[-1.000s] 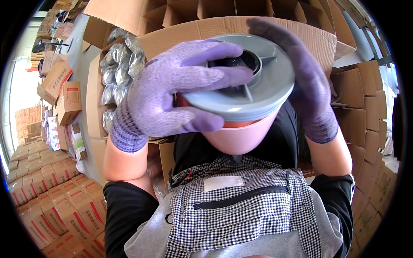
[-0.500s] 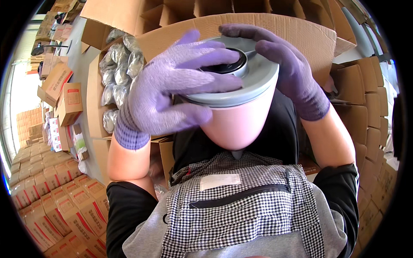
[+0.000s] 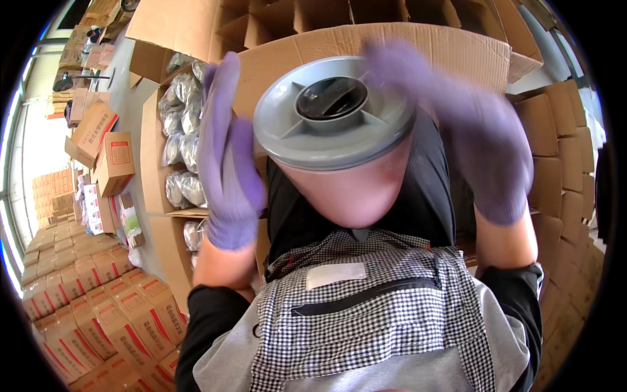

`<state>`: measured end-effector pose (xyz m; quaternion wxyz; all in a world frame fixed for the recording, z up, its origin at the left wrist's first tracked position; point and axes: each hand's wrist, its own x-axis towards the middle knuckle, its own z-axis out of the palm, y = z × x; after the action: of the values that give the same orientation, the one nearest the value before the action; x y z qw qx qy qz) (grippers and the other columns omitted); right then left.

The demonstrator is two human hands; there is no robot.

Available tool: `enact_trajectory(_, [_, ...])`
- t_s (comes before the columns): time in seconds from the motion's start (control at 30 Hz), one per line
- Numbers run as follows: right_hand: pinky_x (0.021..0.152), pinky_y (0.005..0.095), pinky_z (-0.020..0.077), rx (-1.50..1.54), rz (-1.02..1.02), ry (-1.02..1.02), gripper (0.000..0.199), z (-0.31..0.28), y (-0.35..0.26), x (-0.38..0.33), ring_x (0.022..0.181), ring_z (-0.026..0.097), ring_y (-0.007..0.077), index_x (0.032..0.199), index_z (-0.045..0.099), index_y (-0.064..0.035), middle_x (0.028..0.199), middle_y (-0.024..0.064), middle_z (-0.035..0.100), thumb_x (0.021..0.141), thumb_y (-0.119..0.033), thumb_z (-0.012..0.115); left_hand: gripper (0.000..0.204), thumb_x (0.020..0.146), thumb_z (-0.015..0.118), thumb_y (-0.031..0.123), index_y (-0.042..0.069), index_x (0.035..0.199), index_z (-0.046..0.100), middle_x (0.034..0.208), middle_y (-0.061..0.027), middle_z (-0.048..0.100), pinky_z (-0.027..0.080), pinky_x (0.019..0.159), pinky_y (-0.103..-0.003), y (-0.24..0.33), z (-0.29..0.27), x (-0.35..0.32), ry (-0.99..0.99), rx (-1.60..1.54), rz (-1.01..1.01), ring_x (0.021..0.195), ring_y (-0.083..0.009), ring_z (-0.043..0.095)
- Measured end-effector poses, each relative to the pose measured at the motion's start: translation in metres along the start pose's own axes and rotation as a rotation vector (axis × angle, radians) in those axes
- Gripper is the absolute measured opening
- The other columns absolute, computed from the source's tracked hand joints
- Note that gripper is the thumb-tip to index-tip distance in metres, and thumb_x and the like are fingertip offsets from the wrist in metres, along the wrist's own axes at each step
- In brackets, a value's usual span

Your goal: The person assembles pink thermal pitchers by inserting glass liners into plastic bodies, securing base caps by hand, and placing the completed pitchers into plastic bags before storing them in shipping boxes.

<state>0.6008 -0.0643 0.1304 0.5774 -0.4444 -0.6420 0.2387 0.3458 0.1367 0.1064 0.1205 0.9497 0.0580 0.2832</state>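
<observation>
A pink tapered vessel [image 3: 339,196] stands between my thighs, its narrow end toward my apron. On its wide upper end sits a grey ribbed disc [image 3: 281,134], with a round black knob [image 3: 332,98] at the centre. My left hand [image 3: 228,153], in a purple knit glove, is held upright beside the vessel's left side. Its fingers are stretched out and it grips nothing. My right hand [image 3: 470,117], gloved the same way, is smeared by motion at the disc's right edge. Whether its fingers touch the disc cannot be made out.
Ahead is an opened carton [image 3: 366,49] with cardboard dividers. Left of me, another carton holds several silvery wrapped pieces [image 3: 183,134]. Stacked closed cartons [image 3: 98,313] fill the lower left, and more open cardboard boxes [image 3: 542,137] stand along the right.
My left hand has come off the knob and moved left, uncovering the disc. My right hand has shifted on the right side and now blurs. The disc faces me more.
</observation>
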Motion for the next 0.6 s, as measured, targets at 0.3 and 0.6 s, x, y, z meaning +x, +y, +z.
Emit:
enact_trajectory(0.3, [0.127,0.0512,0.0183,-0.278,0.035,-0.057,0.061,0.013,-0.009,0.027,0.139,0.052,0.0423,0.136,0.061,0.0077,0.141,0.0263,0.061,0.102,-0.039,0.041,0.078,0.105,0.027,0.061,0.000,0.149,0.051,0.155,-0.0227,0.049,0.013,0.127,-0.051,0.066,-0.013,0.020,0.065,-0.144,-0.033,0.152,-0.0394,0.033])
enact_trajectory(0.6, [0.128,0.0489,0.0179,0.055,0.054,-0.311,0.067,0.016,-0.032,0.016,0.153,0.032,0.0375,0.144,0.058,-0.0015,0.158,0.0207,0.046,0.107,-0.052,0.034,0.093,0.097,0.030,0.079,0.001,0.135,0.065,0.142,-0.0180,0.062,0.015,0.126,-0.050,0.040,-0.015,0.008,0.064,-0.417,-0.311,0.145,-0.0391,0.046])
